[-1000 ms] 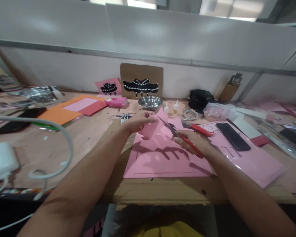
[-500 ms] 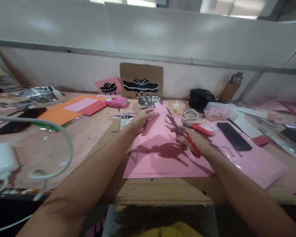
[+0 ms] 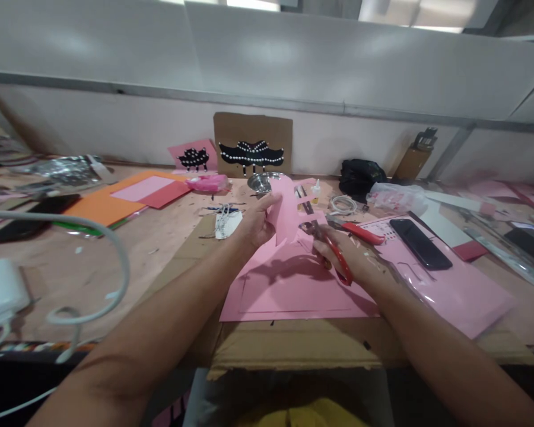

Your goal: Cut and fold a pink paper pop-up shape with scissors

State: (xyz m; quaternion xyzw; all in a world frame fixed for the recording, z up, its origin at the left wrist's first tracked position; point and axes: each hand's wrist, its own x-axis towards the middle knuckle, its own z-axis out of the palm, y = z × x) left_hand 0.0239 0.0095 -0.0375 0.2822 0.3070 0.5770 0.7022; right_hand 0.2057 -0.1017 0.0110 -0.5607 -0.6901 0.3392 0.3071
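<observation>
Table: covered with paper, tools and scraps, and bounded on the far side by a pale wall.
Brown cardboard: laid at the near middle, beneath the pink work.
Large pink sheet: spread flat on the cardboard, partly shaded by the hands.
Clear-covered pink sheet: placed to the right, with a black phone laid on it.
Orange sheet: set on the left, partly overlaid by pink and red pieces.
Upright brown board: leaned against the far wall, its black shape edged with white beads.
Left hand: closed on the left side of the pink cutout, which was pinched between thumb and fingers.
Right hand: wrapped around the handles of the red-handled scissors.
Pink cutout: held raised and curved above the large pink sheet, with narrow strips projecting to the right.
Scissors' blades: pointed toward the far side, among those strips; whether paper was caught between them could not be told.
Metal bowl: stood at the far middle, partly hidden by the cutout.
Small white bottle: stood just beyond the strips, partly covered.
</observation>
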